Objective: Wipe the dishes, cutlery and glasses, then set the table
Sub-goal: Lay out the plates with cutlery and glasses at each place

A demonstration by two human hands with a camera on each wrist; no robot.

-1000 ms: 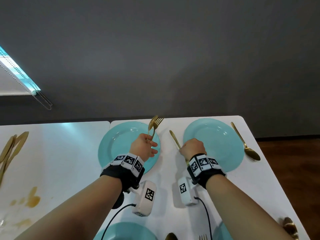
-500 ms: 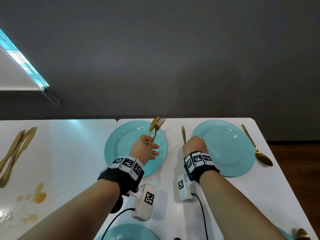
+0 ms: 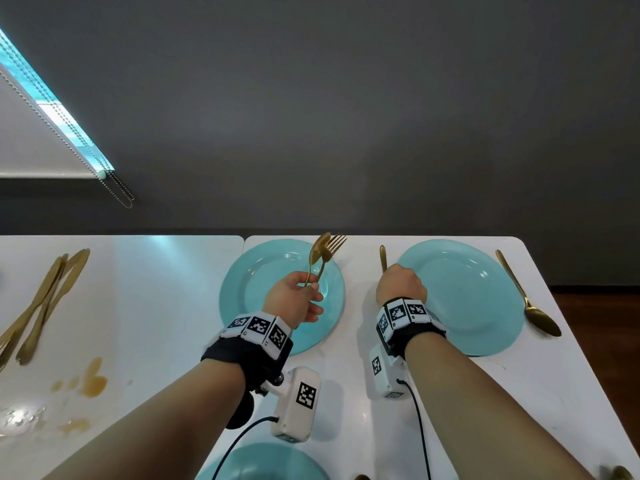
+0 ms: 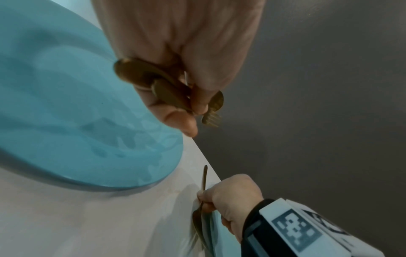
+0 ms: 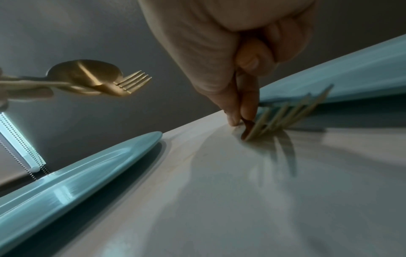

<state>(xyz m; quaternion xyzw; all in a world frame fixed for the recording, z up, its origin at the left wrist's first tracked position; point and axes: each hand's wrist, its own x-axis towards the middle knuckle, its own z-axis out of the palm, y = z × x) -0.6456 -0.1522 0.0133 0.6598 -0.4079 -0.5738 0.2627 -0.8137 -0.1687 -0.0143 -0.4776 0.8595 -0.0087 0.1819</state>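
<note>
The gold metal fork [image 5: 283, 114], angled 1 second ago, now lies straight along the left rim of the far-right round turquoise plate [image 3: 485, 306] at the far right corner of the white table [image 3: 156, 306]. The right hand [image 3: 401, 284] pinches its neck against the surface, so this setting looks nearly done. The left hand [image 3: 294, 299] grips 1 gold spoon [image 3: 319, 252] and 1 gold fork [image 3: 336, 242] above the second plate [image 3: 249, 292]. Counted: 3 plates visible, 1 placed spoon [image 3: 540, 318], about 3 gold knives [image 3: 45, 299] by the left edge.
</note>
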